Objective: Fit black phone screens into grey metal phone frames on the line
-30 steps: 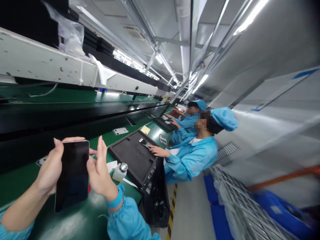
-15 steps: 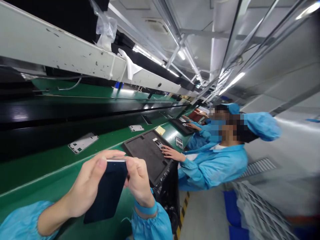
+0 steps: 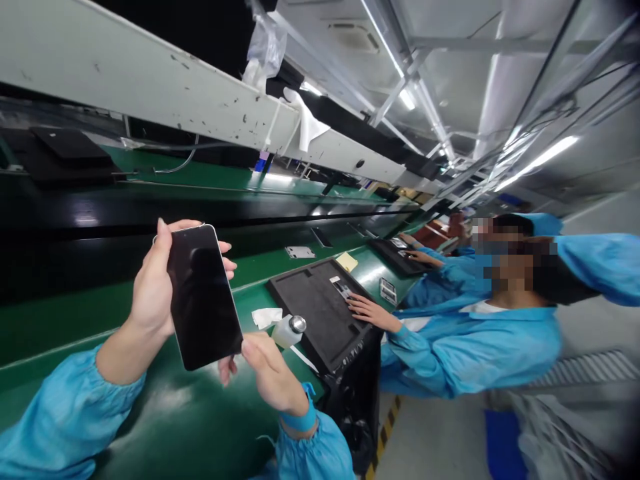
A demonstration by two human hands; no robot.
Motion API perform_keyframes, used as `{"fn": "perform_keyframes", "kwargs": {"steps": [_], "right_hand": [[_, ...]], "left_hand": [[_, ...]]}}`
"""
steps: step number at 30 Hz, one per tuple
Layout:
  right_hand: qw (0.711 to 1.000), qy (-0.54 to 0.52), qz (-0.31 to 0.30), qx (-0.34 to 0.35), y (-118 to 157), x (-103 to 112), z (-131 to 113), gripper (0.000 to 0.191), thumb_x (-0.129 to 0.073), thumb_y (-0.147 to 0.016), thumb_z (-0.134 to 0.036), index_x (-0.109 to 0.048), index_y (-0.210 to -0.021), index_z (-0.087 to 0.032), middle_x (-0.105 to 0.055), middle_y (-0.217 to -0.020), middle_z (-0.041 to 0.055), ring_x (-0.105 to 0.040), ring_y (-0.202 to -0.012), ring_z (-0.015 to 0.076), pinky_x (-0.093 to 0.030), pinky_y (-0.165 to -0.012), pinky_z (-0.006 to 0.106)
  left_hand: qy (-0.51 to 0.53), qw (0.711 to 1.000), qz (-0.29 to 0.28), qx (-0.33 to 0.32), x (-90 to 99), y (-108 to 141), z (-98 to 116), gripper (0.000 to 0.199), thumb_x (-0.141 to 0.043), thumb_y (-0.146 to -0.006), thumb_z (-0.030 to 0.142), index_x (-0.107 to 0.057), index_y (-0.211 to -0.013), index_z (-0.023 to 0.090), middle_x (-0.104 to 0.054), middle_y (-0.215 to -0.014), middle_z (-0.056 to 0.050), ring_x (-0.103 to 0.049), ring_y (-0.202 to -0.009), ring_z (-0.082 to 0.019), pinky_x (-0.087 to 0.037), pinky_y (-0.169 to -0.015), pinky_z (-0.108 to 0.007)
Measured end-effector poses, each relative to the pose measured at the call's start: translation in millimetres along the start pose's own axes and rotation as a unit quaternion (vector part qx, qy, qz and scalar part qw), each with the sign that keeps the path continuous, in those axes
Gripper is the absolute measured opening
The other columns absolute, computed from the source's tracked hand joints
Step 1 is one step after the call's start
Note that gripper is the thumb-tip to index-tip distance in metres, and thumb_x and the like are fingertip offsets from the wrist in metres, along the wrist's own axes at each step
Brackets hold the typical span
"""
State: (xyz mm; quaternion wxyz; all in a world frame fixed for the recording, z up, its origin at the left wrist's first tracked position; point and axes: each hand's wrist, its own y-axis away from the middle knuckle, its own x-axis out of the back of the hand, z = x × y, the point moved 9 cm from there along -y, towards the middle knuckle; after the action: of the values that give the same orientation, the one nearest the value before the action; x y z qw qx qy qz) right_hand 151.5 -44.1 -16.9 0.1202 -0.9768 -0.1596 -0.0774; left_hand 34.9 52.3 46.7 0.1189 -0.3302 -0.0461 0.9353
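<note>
A smartphone [image 3: 205, 300] with a dark glossy screen and a thin light frame is held up in front of me, screen towards me. My left hand [image 3: 153, 287] wraps round its left side, thumb along the upper left edge and fingertips showing past the right edge. At the lower right corner, my right hand [image 3: 273, 370] grips the phone, thumb on the corner and other fingers partly hidden behind it. Right of the phone, a white wipe [image 3: 267, 317] and a bottle with a metal cap [image 3: 297, 325] stand close to my right hand.
A black padded tray [image 3: 320, 307] lies to the right, with a co-worker's hand [image 3: 373, 312] on a phone part there. A phone frame [image 3: 300, 253] and a yellow pad [image 3: 347, 261] lie beyond. A black bag [image 3: 357, 393] hangs at the bench edge. A white beam [image 3: 200, 87] crosses above.
The phone has turned from steeply tilted to facing me and been raised. My right hand has moved from its top edge to its lower right corner. The view has shifted left.
</note>
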Motion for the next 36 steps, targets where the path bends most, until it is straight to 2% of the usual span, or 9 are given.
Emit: {"fn": "perform_keyframes", "kwargs": {"steps": [6,10,13,21,24,27,29,33,36], "right_hand": [[0.998,0.016,0.053,0.010,0,7,11,0.072,-0.044,-0.101,-0.076,-0.067,-0.060,-0.023,-0.057,-0.047,0.0006,-0.052,-0.043,0.0147,-0.043,-0.049,0.029],[0.995,-0.027,0.091,-0.004,-5,7,29,0.076,-0.047,-0.095,-0.082,-0.048,-0.043,-0.026,-0.041,-0.034,-0.0023,-0.039,-0.033,0.0117,-0.036,-0.042,0.027],[0.991,-0.060,0.117,-0.009,-10,1,37,0.077,-0.051,-0.087,-0.088,-0.043,-0.040,-0.027,-0.041,-0.034,-0.0018,-0.039,-0.033,0.0120,-0.035,-0.041,0.028],[0.995,-0.046,0.088,-0.016,-20,-10,31,0.074,-0.056,-0.086,-0.087,-0.052,-0.046,-0.025,-0.049,-0.041,-0.0005,-0.045,-0.038,0.0119,-0.039,-0.042,0.027],[0.992,-0.116,0.022,-0.044,-25,-25,33,0.069,-0.067,-0.078,-0.087,-0.063,-0.059,-0.021,-0.061,-0.050,0.0011,-0.057,-0.044,0.0139,-0.050,-0.046,0.027],[0.984,-0.167,-0.045,-0.047,-28,-42,32,0.066,-0.071,-0.077,-0.084,-0.066,-0.064,-0.020,-0.065,-0.056,0.0016,-0.062,-0.048,0.0133,-0.053,-0.048,0.025],[0.982,-0.180,-0.029,-0.051,-29,-43,36,0.066,-0.071,-0.077,-0.084,-0.064,-0.062,-0.020,-0.063,-0.054,0.0006,-0.061,-0.046,0.0122,-0.050,-0.044,0.023],[0.978,-0.183,0.065,-0.081,-27,-29,60,0.068,-0.074,-0.069,-0.087,-0.058,-0.060,-0.022,-0.055,-0.049,-0.0037,-0.052,-0.041,0.0100,-0.046,-0.039,0.022],[0.981,-0.177,0.010,-0.080,-15,-18,69,0.073,-0.067,-0.069,-0.093,-0.063,-0.065,-0.020,-0.062,-0.055,-0.0013,-0.060,-0.048,0.0118,-0.049,-0.049,0.023]], "left_hand": [[0.030,0.999,-0.009,0.022,-3.7,1,-6,0.030,-0.056,-0.105,0.055,-0.060,-0.112,0.026,-0.080,-0.093,-0.004,-0.077,-0.073,-0.019,-0.066,-0.071,-0.033],[0.043,0.999,0.005,0.007,-0.8,4,-7,0.028,-0.060,-0.103,0.051,-0.057,-0.117,0.027,-0.080,-0.095,-0.003,-0.076,-0.073,-0.020,-0.065,-0.067,-0.033],[0.035,0.999,0.010,0.010,1.2,5,-9,0.029,-0.062,-0.102,0.052,-0.056,-0.119,0.030,-0.079,-0.099,-0.001,-0.077,-0.078,-0.020,-0.065,-0.070,-0.034],[0.042,0.999,0.023,-0.001,5.0,0,-7,0.025,-0.056,-0.105,0.053,-0.057,-0.117,0.030,-0.080,-0.096,0.000,-0.076,-0.077,-0.019,-0.064,-0.070,-0.034],[0.033,0.998,0.018,-0.040,3.6,1,-2,0.024,-0.052,-0.108,0.053,-0.061,-0.116,0.033,-0.081,-0.096,0.003,-0.077,-0.079,-0.018,-0.065,-0.075,-0.036],[0.011,0.997,0.015,-0.079,1.7,3,2,0.032,-0.043,-0.110,0.058,-0.066,-0.115,0.036,-0.081,-0.097,0.008,-0.076,-0.083,-0.016,-0.063,-0.082,-0.036],[0.001,0.996,0.012,-0.085,1.3,2,0,0.043,-0.035,-0.111,0.062,-0.070,-0.114,0.036,-0.081,-0.095,0.010,-0.075,-0.085,-0.016,-0.062,-0.084,-0.036],[-0.011,0.997,-0.004,-0.073,0.9,-2,-13,0.052,-0.030,-0.109,0.069,-0.072,-0.117,0.039,-0.081,-0.095,0.012,-0.074,-0.096,-0.018,-0.064,-0.089,-0.037],[-0.063,0.996,0.021,-0.053,0.2,-7,-28,0.049,-0.027,-0.110,0.066,-0.068,-0.126,0.046,-0.081,-0.098,0.013,-0.075,-0.098,-0.020,-0.067,-0.089,-0.040]]}}
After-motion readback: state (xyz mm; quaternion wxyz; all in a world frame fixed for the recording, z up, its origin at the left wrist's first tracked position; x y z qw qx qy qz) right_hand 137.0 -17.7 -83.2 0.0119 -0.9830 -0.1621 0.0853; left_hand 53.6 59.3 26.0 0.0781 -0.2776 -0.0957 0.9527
